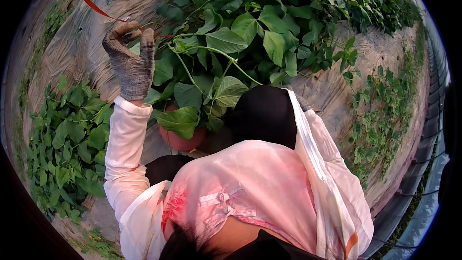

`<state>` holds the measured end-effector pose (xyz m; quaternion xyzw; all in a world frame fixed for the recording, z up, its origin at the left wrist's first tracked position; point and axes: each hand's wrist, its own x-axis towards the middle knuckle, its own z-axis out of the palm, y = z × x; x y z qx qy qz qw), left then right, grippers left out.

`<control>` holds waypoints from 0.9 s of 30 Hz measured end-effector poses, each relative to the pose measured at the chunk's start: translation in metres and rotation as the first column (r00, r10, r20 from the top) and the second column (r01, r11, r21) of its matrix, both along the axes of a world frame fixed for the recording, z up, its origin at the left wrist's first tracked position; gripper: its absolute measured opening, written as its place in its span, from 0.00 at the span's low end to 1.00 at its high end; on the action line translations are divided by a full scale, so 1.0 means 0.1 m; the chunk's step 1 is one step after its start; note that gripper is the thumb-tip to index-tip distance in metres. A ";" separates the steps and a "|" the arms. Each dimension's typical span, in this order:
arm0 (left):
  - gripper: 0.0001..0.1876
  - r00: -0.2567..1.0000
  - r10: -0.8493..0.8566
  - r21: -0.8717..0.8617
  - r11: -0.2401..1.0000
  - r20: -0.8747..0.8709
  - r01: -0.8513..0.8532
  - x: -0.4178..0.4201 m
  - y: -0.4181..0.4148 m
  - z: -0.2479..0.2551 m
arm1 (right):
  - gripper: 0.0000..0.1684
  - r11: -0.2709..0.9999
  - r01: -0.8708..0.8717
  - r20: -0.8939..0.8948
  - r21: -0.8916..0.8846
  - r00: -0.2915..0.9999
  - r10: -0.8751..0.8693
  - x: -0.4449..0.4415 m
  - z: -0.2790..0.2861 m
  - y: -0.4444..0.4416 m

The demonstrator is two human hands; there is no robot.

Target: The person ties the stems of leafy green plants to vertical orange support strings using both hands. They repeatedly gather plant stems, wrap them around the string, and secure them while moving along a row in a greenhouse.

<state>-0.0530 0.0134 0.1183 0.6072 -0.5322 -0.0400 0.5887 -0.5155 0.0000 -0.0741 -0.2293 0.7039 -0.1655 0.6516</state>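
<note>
My left hand (131,61), in a grey knit glove with brownish fingertips, is raised at the upper left, its thumb and fingers closed on a thin red ribbon (90,3). The ribbon runs from the upper left edge through the fingers and ends near the tip of a green vine stem (216,50). Broad leaves of the climbing plant (225,39) lie just right of the glove. Only a sliver of my right hand (305,104), in a grey glove, shows beyond the black-clad knee; its fingers and anything in them are hidden.
A reddish round container (184,137) sits between the knees under leaves. Leafy plants (72,137) grow at left, with smaller vines (375,130) at right. Wrinkled plastic film (86,50) covers the soil. A dark ribbed edge (420,151) curves along the far right.
</note>
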 end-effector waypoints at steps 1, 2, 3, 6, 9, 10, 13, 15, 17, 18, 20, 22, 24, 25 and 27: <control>0.23 1.000 0.000 -0.021 1.000 -0.006 0.000 0.00 -0.01 0.04 | 0.26 0.995 0.098 0.058 0.036 0.993 -0.100 0.07 -0.05 0.03; 0.22 0.999 -0.036 -0.042 0.999 -0.025 0.035 -0.02 -0.02 0.08 | 0.25 0.984 0.168 0.109 0.065 0.979 -0.174 0.11 -0.06 0.05; 0.22 0.999 -0.042 -0.052 0.998 -0.030 0.040 -0.02 0.00 0.11 | 0.25 0.973 0.211 0.152 0.089 0.963 -0.223 0.15 -0.04 0.05; 0.21 0.999 -0.043 -0.066 0.997 -0.020 0.041 0.02 0.08 0.19 | 0.24 0.962 0.242 0.261 0.128 0.927 -0.268 0.32 0.13 0.13; 0.20 0.998 -0.061 -0.048 0.997 -0.007 0.060 0.01 0.07 0.18 | 0.23 0.960 0.266 0.326 0.091 0.903 -0.281 0.47 0.53 0.16; 0.20 0.998 -0.065 -0.031 0.997 -0.009 0.065 -0.01 0.07 0.18 | 0.23 0.955 0.285 0.343 0.080 0.892 -0.295 0.50 0.60 0.14; 0.19 0.993 -0.109 -0.019 0.994 -0.050 0.108 -0.10 0.07 0.14 | 0.22 0.921 0.386 0.437 0.049 0.821 -0.367 0.49 0.40 -0.06; 0.19 0.988 -0.145 0.006 0.989 -0.061 0.145 -0.15 0.06 0.09 | 0.18 0.856 0.510 0.515 0.089 0.711 -0.478 0.26 -0.01 -0.22; 0.18 0.987 -0.156 0.067 0.985 -0.032 0.158 -0.17 0.09 0.04 | 0.16 0.850 0.521 0.629 0.077 0.637 -0.447 0.17 0.00 -0.25; 0.18 0.987 -0.158 0.087 0.984 0.020 0.156 -0.18 0.12 0.06 | 0.15 0.838 0.543 0.721 0.065 0.555 -0.415 0.27 0.17 -0.24; 0.19 0.980 -0.198 0.098 0.975 -0.003 0.197 -0.19 0.12 0.06 | 0.13 0.807 0.590 0.825 0.005 0.454 -0.337 0.41 0.59 -0.18; 0.19 0.978 -0.208 0.102 0.973 -0.003 0.207 -0.17 0.12 0.06 | 0.13 0.751 0.659 0.878 -0.034 0.379 -0.294 0.57 1.04 -0.10; 0.19 0.981 -0.192 0.117 0.974 -0.039 0.196 -0.12 0.14 0.10 | 0.13 0.757 0.644 0.923 -0.109 0.349 -0.164 0.73 1.42 -0.06; 0.19 0.979 -0.194 0.120 0.972 -0.067 0.201 -0.11 0.13 0.11 | 0.13 0.755 0.640 0.941 -0.144 0.325 -0.096 0.81 1.67 -0.04; 0.19 0.977 -0.213 0.059 0.975 -0.018 0.214 -0.10 0.09 0.17 | 0.14 0.741 0.584 0.917 -0.331 0.385 0.106 0.87 2.03 -0.07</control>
